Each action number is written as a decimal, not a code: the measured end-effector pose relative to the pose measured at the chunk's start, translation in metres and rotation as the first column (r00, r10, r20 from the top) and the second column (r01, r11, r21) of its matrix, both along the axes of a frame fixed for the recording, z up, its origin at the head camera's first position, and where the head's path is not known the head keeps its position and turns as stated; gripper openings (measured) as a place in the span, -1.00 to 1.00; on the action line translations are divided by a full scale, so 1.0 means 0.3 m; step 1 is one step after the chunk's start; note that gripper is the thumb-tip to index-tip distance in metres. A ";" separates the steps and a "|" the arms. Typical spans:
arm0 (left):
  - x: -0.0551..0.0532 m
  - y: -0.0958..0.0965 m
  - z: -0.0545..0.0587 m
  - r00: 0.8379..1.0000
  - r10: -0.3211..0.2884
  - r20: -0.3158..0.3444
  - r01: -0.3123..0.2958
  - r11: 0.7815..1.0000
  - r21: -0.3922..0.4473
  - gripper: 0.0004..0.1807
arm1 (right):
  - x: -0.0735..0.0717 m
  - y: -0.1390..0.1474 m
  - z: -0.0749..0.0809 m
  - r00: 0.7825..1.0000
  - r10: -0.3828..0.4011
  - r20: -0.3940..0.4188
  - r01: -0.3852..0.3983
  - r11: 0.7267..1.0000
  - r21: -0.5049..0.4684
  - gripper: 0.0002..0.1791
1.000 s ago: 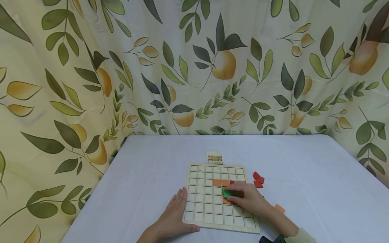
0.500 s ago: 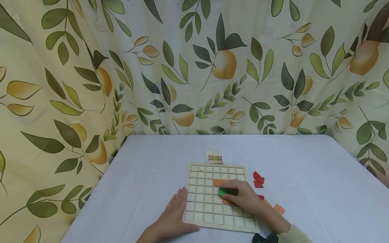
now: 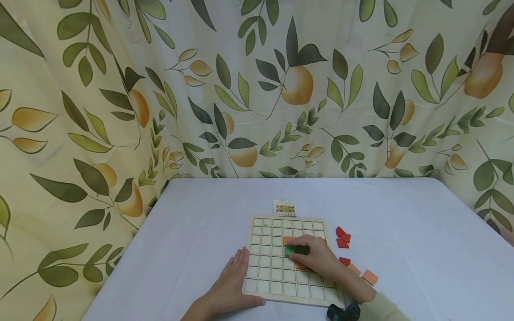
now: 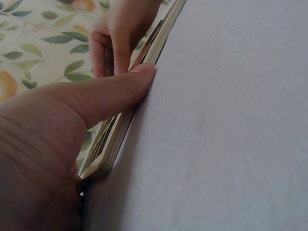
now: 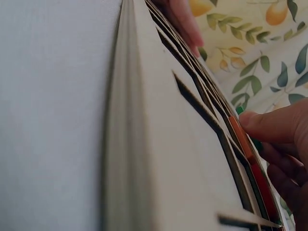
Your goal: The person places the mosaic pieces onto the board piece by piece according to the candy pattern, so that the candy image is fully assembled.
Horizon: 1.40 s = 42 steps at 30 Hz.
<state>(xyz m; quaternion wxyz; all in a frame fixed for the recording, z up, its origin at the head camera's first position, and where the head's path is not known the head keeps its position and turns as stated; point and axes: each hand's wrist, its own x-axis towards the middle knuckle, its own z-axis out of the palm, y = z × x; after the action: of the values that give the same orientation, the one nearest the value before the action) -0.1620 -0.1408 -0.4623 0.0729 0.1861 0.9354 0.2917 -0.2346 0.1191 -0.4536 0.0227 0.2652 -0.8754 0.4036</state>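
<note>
A square wooden grid board lies on the table. My right hand pinches a green tile between thumb and fingers, low over the middle of the grid. Part of the tile is under the fingers. An orange tile shows in the cell just above it, and another orange tile sits in the grid below, beside a red piece in the right wrist view. My left hand rests against the board's left edge with straight fingers, its thumb along the near edge.
A small pattern card stands behind the board's far edge. Right of the board lie several red pieces, with another red piece and orange tiles nearer. A leafy patterned curtain hangs behind the table.
My right hand has slid left across the grid with the green tile. This uncovers the red piece and an orange tile at the right. The left hand stays put.
</note>
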 end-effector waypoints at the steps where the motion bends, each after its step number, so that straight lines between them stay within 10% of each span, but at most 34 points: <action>1: 0.000 0.000 -0.001 1.000 -0.001 -0.003 0.001 1.000 -0.001 0.34 | -0.002 -0.001 -0.001 1.000 -0.002 0.006 0.002 1.000 -0.001 -0.63; 42: 0.001 0.000 0.006 1.000 0.001 0.002 -0.001 1.000 -0.010 0.34 | -0.007 -0.020 0.001 1.000 -0.007 0.031 0.006 1.000 0.030 -0.64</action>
<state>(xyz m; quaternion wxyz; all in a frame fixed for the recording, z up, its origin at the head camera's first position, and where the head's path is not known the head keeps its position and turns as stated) -0.1617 -0.1407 -0.4606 0.0747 0.1851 0.9368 0.2874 -0.2368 0.1131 -0.4531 0.0066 0.2566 -0.8823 0.3946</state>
